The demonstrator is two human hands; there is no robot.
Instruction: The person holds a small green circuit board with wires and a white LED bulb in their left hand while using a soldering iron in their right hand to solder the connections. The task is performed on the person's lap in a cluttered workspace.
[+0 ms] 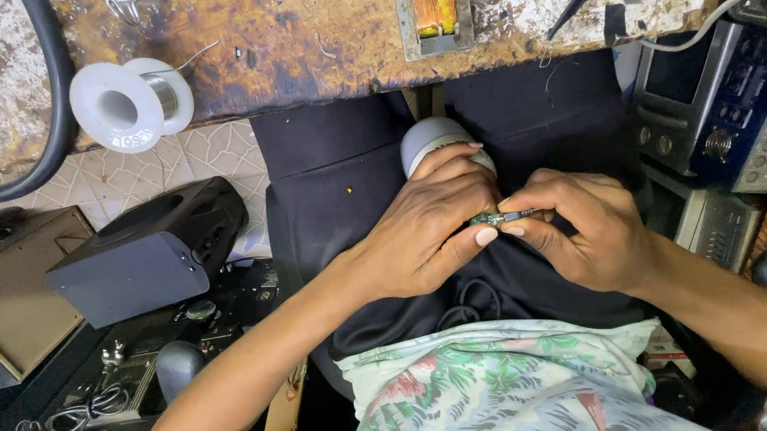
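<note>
While the left hand [426, 230] and right hand [577, 228] pinch a small green circuit board [502, 218] by its edges over the lap, below the workbench's [317, 25] near edge, it looks light, stiff and fragile.

Single head-worn view, looking steeply down from close above the lap, scarred brown and white wooden workbench [327, 23] along the top edge, floral shirt at the bottom edge
</note>
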